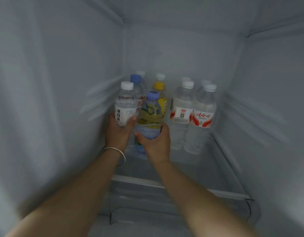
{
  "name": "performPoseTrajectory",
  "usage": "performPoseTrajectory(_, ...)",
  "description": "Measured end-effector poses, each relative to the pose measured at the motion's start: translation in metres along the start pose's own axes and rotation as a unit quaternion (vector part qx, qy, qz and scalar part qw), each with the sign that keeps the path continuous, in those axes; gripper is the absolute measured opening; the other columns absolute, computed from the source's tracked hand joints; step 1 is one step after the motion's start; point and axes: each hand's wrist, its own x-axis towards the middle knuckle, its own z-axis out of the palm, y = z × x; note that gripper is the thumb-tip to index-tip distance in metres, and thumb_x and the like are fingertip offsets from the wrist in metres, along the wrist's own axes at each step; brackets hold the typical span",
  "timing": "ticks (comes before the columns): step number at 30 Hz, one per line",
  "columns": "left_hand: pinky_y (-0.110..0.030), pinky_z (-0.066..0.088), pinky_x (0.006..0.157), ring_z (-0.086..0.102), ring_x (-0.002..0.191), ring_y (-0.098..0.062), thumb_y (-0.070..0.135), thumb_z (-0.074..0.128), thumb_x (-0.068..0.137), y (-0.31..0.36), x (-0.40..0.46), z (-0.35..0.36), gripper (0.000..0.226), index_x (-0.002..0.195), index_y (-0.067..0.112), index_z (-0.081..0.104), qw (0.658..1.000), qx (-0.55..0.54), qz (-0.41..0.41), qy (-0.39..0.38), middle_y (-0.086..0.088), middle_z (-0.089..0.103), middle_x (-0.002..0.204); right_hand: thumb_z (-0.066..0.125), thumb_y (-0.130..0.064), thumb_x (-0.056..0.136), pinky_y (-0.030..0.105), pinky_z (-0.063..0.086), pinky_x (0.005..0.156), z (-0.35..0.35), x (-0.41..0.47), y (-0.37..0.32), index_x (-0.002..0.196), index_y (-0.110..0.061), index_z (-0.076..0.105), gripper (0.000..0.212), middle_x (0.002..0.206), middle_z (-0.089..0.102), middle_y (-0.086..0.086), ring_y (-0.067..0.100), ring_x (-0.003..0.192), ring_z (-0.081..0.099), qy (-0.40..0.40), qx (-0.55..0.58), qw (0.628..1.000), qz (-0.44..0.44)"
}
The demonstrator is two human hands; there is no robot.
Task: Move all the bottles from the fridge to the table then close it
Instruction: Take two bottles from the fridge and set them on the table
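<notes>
Both arms reach deep into the open fridge. My left hand (118, 130) grips a small clear bottle with a white cap and white label (124, 103). My right hand (156, 141) grips a blue-capped bottle with a yellow-green label (150, 115). Behind them stand a blue-capped bottle (136, 82) and a yellow-capped bottle (160, 93), with white caps further back. Two white-capped water bottles with red-and-white labels (182, 112) (203, 115) stand to the right on the glass shelf (190, 168), with more bottles partly hidden behind them.
White fridge walls close in at the left (53, 100) and right (267, 108). The shelf's front rim (147, 183) runs below my forearms, with a lower compartment (139, 202) under it. A metal bangle (117, 153) sits on my left wrist.
</notes>
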Motion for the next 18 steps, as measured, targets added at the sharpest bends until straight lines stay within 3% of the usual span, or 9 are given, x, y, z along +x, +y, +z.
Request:
performPoseTrajectory(3, -0.023, 0.054, 0.072, 0.068, 0.087, -0.008, 0.062, 0.069, 0.056, -0.002, -0.002, 0.003, 0.070, 0.107, 0.013, 0.064, 0.999, -0.020, -0.014, 0.038, 0.002, 0.071, 0.098, 0.087, -0.024, 0.058, 0.013, 0.050, 0.074, 0.006, -0.001, -0.005, 0.106, -0.021, 0.049, 0.061, 0.100, 0.064, -0.002, 0.007, 0.086, 0.063, 0.019, -0.001, 1.000, 0.013)
performPoseTrajectory(6, -0.029, 0.053, 0.077, 0.067, 0.084, -0.014, 0.066, 0.064, 0.055, 0.005, -0.011, 0.002, 0.071, 0.101, 0.013, 0.061, 0.998, -0.014, -0.011, 0.062, 0.002, 0.069, 0.095, 0.086, -0.021, 0.061, 0.017, 0.051, 0.075, 0.004, -0.006, -0.011, 0.113, -0.013, 0.050, 0.063, 0.103, 0.065, 0.003, 0.013, 0.087, 0.064, 0.022, -0.015, 1.000, 0.009)
performPoseTrajectory(10, -0.023, 0.044, 0.074, 0.061, 0.081, -0.015, 0.045, 0.074, 0.072, 0.026, -0.031, -0.006, 0.042, 0.099, 0.017, 0.055, 0.999, -0.001, 0.001, 0.048, 0.002, 0.064, 0.093, 0.086, -0.022, 0.062, 0.018, 0.051, 0.075, -0.010, -0.018, -0.029, 0.106, -0.023, 0.048, 0.058, 0.098, 0.063, -0.003, 0.009, 0.084, 0.063, 0.039, -0.024, 0.999, -0.007)
performPoseTrajectory(14, -0.015, 0.044, 0.066, 0.059, 0.076, -0.008, 0.035, 0.070, 0.080, 0.056, -0.059, -0.019, 0.027, 0.096, 0.021, 0.054, 1.000, -0.008, 0.026, 0.010, 0.009, 0.061, 0.087, 0.085, -0.025, 0.063, 0.026, 0.052, 0.080, -0.029, -0.045, -0.062, 0.111, -0.017, 0.051, 0.059, 0.100, 0.064, -0.002, 0.011, 0.086, 0.062, 0.070, -0.047, 0.996, -0.025)
performPoseTrajectory(16, -0.005, 0.043, 0.060, 0.058, 0.074, 0.000, 0.035, 0.068, 0.081, 0.072, -0.080, -0.030, 0.024, 0.096, 0.021, 0.055, 0.999, -0.024, 0.036, -0.017, 0.012, 0.060, 0.084, 0.085, -0.024, 0.064, 0.017, 0.049, 0.076, -0.042, -0.065, -0.078, 0.109, -0.018, 0.052, 0.056, 0.093, 0.063, -0.009, 0.003, 0.078, 0.061, 0.085, -0.057, 0.994, -0.032)
performPoseTrajectory(18, -0.005, 0.044, 0.059, 0.059, 0.071, 0.001, 0.034, 0.068, 0.082, 0.088, -0.105, -0.044, 0.021, 0.092, 0.020, 0.056, 0.997, -0.044, 0.040, -0.048, 0.012, 0.061, 0.082, 0.084, -0.021, 0.064, 0.003, 0.042, 0.066, -0.056, -0.091, -0.095, 0.099, -0.023, 0.050, 0.049, 0.082, 0.059, -0.019, -0.012, 0.070, 0.055, 0.095, -0.072, 0.992, -0.039)
